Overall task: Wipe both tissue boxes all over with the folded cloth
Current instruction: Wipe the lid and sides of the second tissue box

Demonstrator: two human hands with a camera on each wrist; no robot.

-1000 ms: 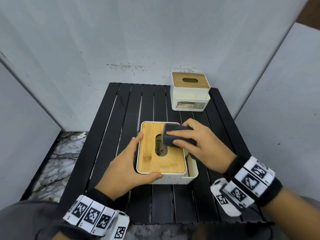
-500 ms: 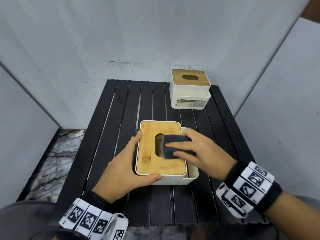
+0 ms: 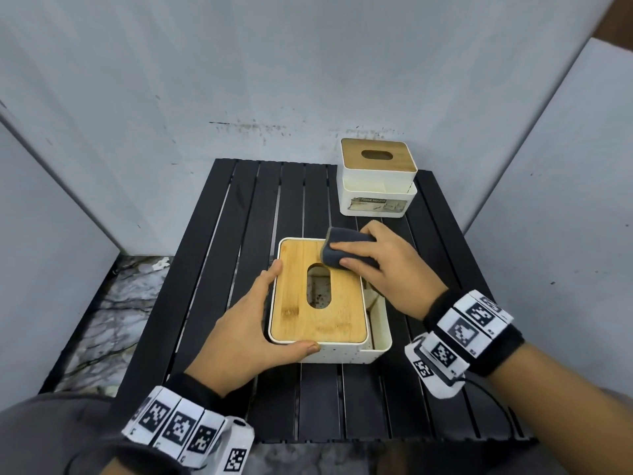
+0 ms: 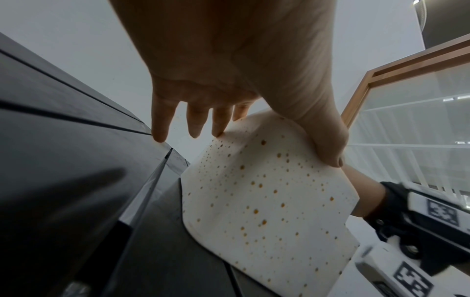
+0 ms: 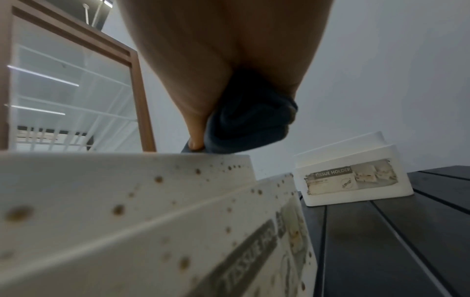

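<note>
Right hand (image 3: 387, 269) presses cloth (image 3: 346, 246) at lid's (image 3: 318, 289) far corner (overhanging).

Your right hand (image 3: 383, 269) has moved the folded cloth (image 3: 346, 246) from beside the slot of the wooden lid (image 3: 318, 289) to its far right corner.

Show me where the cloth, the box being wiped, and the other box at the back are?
folded cloth (image 3: 347, 246), head view, on its dark top face.
near tissue box (image 3: 298, 286), head view, on its wooden lid left of the slot.
far tissue box (image 3: 378, 181), head view, on its white front wall.
</note>
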